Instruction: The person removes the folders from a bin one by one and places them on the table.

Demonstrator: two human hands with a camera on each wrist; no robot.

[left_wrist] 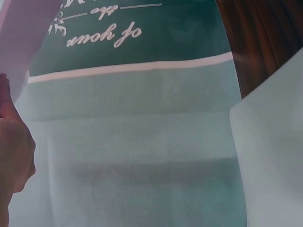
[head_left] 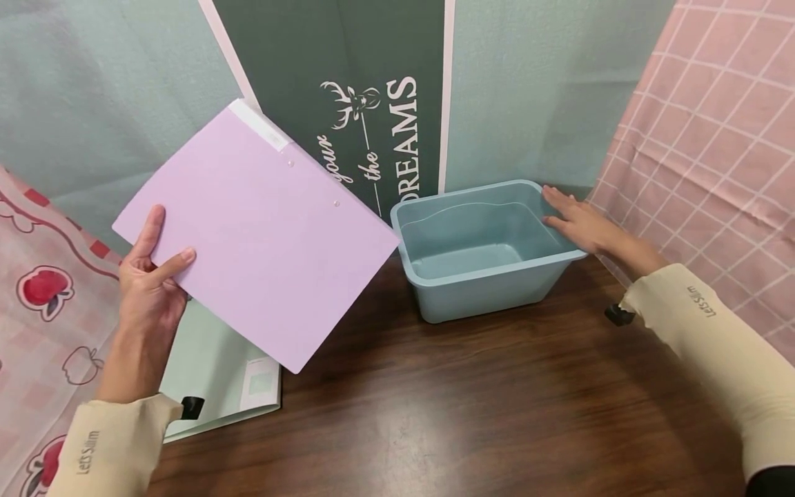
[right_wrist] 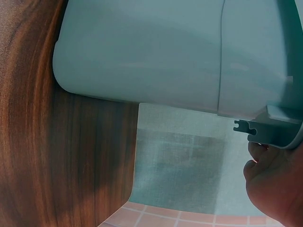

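Note:
My left hand grips a pale purple file folder by its lower left edge, thumb on the near face. The folder is held up at a tilt, its right corner overlapping the bin's left rim in the head view. It has a white strip along the top edge and two small rivets. At the right end of a blue-grey plastic bin, my right hand holds the rim. In the right wrist view, its fingers bend in close under the rim. The bin stands upright, with no contents showing.
A mint green folder with a pale label lies on the dark wooden table at left, partly hidden behind the purple one. Printed green cloth hangs at the back. Pink checked cloth borders the right, apple-patterned cloth the left.

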